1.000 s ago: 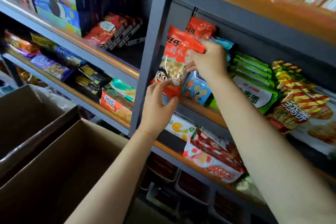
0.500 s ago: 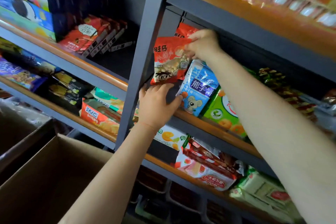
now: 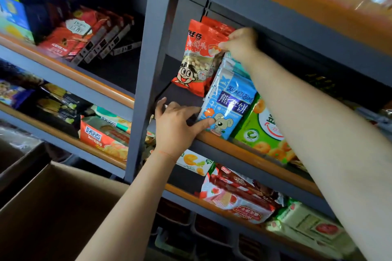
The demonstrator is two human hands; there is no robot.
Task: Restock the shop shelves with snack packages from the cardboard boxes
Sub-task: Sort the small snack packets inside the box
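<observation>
A red snack bag with a cartoon face stands upright on the dark shelf, with another red bag behind it. My right hand pinches the bag's upper right corner. My left hand rests on the shelf's front edge below the bag, thumb touching the lower corner of a blue bear-biscuit pack. An open cardboard box sits at the lower left.
A grey upright post stands just left of the red bag. Green packs sit right of the blue one. Red boxes fill the left shelf, more snacks lie on lower shelves, and the shelf above hangs close over my right hand.
The red bag went from being held out in front of the shelf to standing deeper on it. My left hand let go of its bottom and dropped to the shelf edge.
</observation>
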